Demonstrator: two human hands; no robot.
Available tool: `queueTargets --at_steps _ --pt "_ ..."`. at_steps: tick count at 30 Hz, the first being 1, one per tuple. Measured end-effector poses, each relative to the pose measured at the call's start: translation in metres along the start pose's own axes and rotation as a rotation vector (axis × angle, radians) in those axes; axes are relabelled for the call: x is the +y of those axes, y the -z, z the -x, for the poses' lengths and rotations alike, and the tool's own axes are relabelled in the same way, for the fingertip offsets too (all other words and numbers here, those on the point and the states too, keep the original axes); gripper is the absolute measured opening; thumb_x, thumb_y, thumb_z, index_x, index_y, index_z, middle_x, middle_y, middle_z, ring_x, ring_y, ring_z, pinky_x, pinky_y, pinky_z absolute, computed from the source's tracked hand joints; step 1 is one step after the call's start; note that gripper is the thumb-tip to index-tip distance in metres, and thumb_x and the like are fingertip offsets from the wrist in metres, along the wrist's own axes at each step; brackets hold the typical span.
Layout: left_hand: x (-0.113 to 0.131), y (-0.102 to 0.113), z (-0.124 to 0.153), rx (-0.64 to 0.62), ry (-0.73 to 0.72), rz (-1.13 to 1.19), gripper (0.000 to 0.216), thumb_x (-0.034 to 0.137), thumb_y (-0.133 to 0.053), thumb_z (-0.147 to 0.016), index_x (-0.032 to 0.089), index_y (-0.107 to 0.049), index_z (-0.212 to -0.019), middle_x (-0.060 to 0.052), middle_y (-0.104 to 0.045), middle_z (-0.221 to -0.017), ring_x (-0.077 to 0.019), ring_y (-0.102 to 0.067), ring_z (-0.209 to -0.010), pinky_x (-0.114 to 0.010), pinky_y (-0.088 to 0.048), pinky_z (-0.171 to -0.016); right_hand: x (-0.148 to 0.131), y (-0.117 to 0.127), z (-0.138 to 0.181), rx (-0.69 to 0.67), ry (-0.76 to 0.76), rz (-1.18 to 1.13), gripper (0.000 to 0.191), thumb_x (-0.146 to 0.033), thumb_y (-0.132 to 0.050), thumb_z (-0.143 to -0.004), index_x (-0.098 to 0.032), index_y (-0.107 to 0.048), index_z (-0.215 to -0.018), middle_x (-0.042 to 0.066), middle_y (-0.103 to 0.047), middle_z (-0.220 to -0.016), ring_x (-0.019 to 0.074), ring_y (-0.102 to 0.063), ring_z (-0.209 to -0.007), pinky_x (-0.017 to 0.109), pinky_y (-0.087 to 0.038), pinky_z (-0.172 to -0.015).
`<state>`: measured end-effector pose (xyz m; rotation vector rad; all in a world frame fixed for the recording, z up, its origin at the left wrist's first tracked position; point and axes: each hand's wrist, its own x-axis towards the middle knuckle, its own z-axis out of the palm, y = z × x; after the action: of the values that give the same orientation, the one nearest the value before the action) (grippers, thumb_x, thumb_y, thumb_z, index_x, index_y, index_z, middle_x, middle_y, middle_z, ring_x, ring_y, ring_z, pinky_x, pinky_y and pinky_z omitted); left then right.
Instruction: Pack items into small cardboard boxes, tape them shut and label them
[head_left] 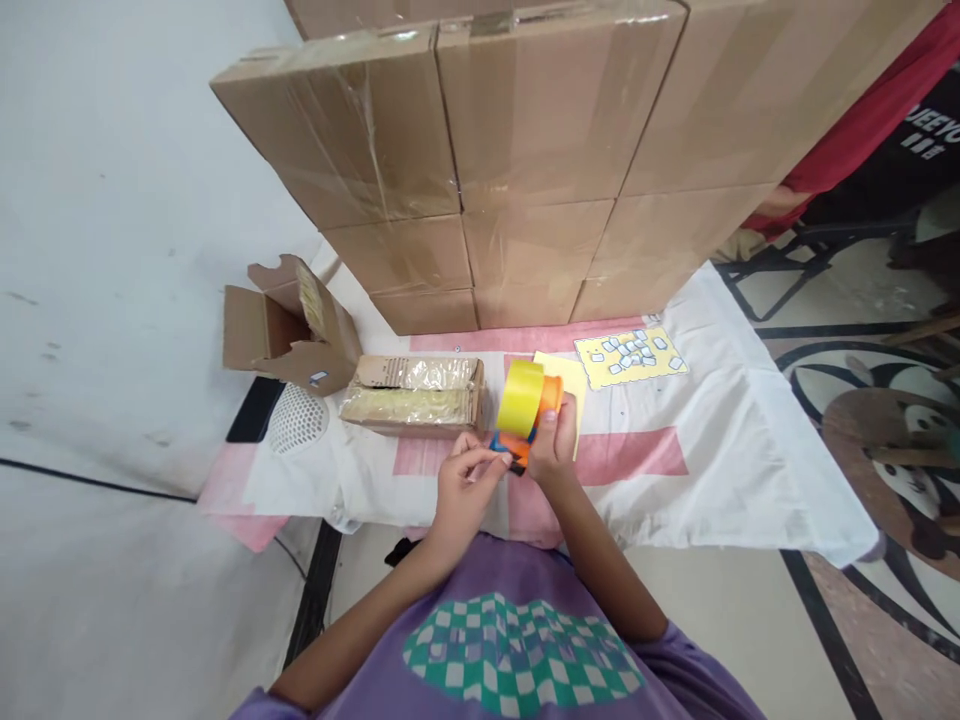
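My right hand (553, 445) grips an orange and blue tape dispenser (517, 445) that carries a roll of yellow tape (520, 397), held just above the cloth-covered table. My left hand (463, 487) is closed in a pinch at the dispenser's lower end, fingertips at its blade side; what they pinch is too small to make out. Just left of the hands lies a small cardboard box (414, 395) sealed with shiny tape.
A wall of taped cardboard cartons (525, 150) stands at the table's back. An open small box (289, 325) sits at the left, next to a white mesh object (298, 420). Yellow sheets (630, 357) with small white stickers lie to the right. A person in red (862, 130) is behind the cartons.
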<state>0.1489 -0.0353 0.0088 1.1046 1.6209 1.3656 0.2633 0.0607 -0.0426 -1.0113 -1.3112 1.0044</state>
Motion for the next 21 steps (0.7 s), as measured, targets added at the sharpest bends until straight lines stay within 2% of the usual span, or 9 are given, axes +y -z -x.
queueTargets --at_steps 2,5,8,11,14,18,21 --pt "0.007 -0.002 0.000 0.025 -0.042 -0.033 0.023 0.039 -0.072 -0.089 0.022 -0.078 -0.074 -0.002 -0.050 -0.078 -0.0173 -0.053 -0.082 -0.029 -0.043 -0.078 -0.004 0.003 -0.012 0.119 0.054 0.092 0.039 -0.059 -0.046 -0.101 -0.022 -0.053 -0.107 0.005 -0.058 -0.087 0.0227 -0.057 -0.074 0.039 -0.050 -0.070" --pt "0.009 -0.005 -0.001 -0.098 0.012 -0.011 0.027 0.040 -0.069 -0.089 0.019 -0.074 -0.072 -0.003 -0.060 -0.080 -0.0178 -0.058 -0.082 -0.028 -0.044 -0.075 -0.015 0.004 -0.027 0.248 0.040 0.085 0.037 -0.058 -0.046 -0.101 -0.022 -0.054 -0.103 0.005 -0.059 -0.090 0.0225 -0.059 -0.081 0.038 -0.051 -0.077" --pt "0.002 -0.007 0.000 -0.241 0.172 0.078 0.032 0.045 -0.066 -0.089 0.017 -0.069 -0.073 -0.004 -0.067 -0.072 -0.0177 -0.061 -0.071 -0.028 -0.045 -0.068 -0.023 0.002 -0.033 0.317 -0.134 -0.102 0.039 -0.060 -0.047 -0.100 -0.023 -0.057 -0.105 0.004 -0.061 -0.098 0.0206 -0.062 -0.089 0.035 -0.053 -0.080" --pt "-0.004 -0.005 0.005 -0.262 0.237 0.068 0.031 0.043 -0.062 -0.091 0.018 -0.065 -0.073 -0.001 -0.065 -0.065 -0.0157 -0.059 -0.062 -0.026 -0.043 -0.062 -0.024 -0.001 -0.031 0.376 -0.300 -0.267 0.044 -0.063 -0.055 -0.094 -0.023 -0.057 -0.115 0.005 -0.064 -0.112 0.0199 -0.065 -0.098 0.033 -0.055 -0.082" --pt "-0.003 0.003 0.013 -0.240 0.173 -0.103 0.028 0.038 -0.059 -0.094 0.018 -0.066 -0.074 0.000 -0.066 -0.065 -0.0146 -0.058 -0.061 -0.026 -0.040 -0.060 -0.023 -0.004 -0.026 0.419 -0.396 -0.305 0.044 -0.059 -0.061 -0.090 -0.023 -0.059 -0.115 0.004 -0.066 -0.113 0.0190 -0.066 -0.099 0.032 -0.056 -0.083" --pt "-0.002 0.015 0.024 -0.212 -0.047 -0.369 0.025 0.034 -0.055 -0.099 0.020 -0.070 -0.084 -0.002 -0.074 -0.079 -0.0164 -0.064 -0.070 -0.028 -0.043 -0.070 -0.029 -0.007 -0.023 0.400 -0.480 -0.382 0.036 -0.054 -0.065 -0.085 -0.021 -0.061 -0.100 -0.001 -0.067 -0.091 0.0162 -0.066 -0.081 0.029 -0.055 -0.072" --pt "-0.001 0.021 0.029 -0.196 -0.171 -0.444 0.027 0.034 -0.052 -0.102 0.020 -0.070 -0.087 -0.004 -0.076 -0.085 -0.0185 -0.067 -0.077 -0.030 -0.045 -0.077 -0.037 -0.011 -0.022 0.346 -0.533 -0.425 0.034 -0.053 -0.067 -0.081 -0.020 -0.058 -0.087 -0.004 -0.061 -0.075 0.0136 -0.061 -0.066 0.026 -0.051 -0.061"
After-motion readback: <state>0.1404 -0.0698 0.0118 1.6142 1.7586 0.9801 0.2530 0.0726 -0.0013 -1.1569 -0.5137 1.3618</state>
